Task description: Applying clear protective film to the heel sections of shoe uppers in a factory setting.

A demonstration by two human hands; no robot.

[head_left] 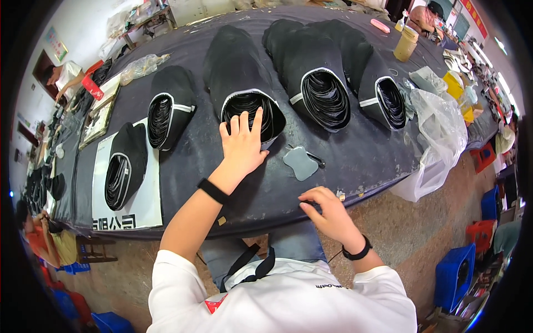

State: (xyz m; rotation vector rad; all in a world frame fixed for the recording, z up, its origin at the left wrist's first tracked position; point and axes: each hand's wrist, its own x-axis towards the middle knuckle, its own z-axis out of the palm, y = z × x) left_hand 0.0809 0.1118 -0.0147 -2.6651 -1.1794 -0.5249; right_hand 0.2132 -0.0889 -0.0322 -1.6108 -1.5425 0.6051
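Several long black stacks of thin nested pieces, each with a white-edged mouth, lie on the dark-covered table (344,161). My left hand (242,141) reaches to the mouth of the middle stack (236,64). Its fingers are spread against the dark layers inside, and they grip nothing that I can see. My right hand (328,211) hovers by the near table edge, its thumb and bent forefinger apart with nothing visible between them. Between the hands and the stacks lies a flat grey rounded piece (301,164), with a small dark tool (316,160) partly under it.
At the left, a smaller black stack (133,152) rests on a white printed sheet (150,194). Clear plastic bags (438,139) hang over the right edge. Farther back stand a yellowish jar (406,44) and a pink object (380,25). Other people work at the sides.
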